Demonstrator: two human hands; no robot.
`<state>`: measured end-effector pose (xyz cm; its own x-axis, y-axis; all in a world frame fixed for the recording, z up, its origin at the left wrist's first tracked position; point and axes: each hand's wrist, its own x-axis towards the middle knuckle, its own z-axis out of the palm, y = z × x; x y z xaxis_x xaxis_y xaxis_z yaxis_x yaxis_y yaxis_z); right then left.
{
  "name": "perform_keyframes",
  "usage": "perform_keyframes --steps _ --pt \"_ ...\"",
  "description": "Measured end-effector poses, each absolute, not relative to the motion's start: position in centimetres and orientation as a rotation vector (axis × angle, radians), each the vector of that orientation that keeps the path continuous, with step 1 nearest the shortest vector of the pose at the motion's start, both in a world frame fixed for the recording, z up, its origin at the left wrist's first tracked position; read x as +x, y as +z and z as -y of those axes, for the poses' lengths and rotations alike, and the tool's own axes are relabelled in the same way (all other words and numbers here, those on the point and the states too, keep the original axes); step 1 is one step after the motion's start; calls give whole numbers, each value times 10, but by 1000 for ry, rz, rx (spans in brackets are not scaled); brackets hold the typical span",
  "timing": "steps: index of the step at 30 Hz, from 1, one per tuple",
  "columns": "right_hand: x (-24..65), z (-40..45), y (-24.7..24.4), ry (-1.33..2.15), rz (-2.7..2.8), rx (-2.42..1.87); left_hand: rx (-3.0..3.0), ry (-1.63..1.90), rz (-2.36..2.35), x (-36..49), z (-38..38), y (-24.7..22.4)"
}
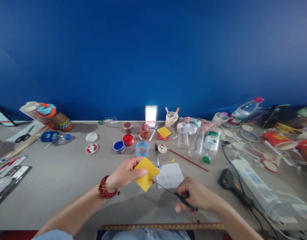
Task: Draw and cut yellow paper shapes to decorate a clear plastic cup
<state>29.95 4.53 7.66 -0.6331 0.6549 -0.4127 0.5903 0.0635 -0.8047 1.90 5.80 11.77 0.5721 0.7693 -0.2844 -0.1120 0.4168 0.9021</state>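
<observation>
Head view: your left hand (127, 174) has the yellow paper (146, 181) pinched, thumb on its face, one corner pointing towards you. At its lower right edge are the tips of the scissors (185, 202), whose long axis slants down rightward past the white sheet (174, 175); I can't tell the blade gap. Your right hand (195, 193), farther from the paper, curls round the handles.

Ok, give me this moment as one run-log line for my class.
left hand: holding yellow paper | right hand: holding scissors, blades at paper | nearby: white sheet, blue-rimmed tub
</observation>
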Motion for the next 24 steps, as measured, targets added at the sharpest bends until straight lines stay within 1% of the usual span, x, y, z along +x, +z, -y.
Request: perform_keyframes --steps 19,24 --pt "300 -46 76 1586 2268 -1293 999 619 -781 18 -59 115" --pt "300 -46 78 1616 2248 -1340 1019 614 -804 18 -59 115"
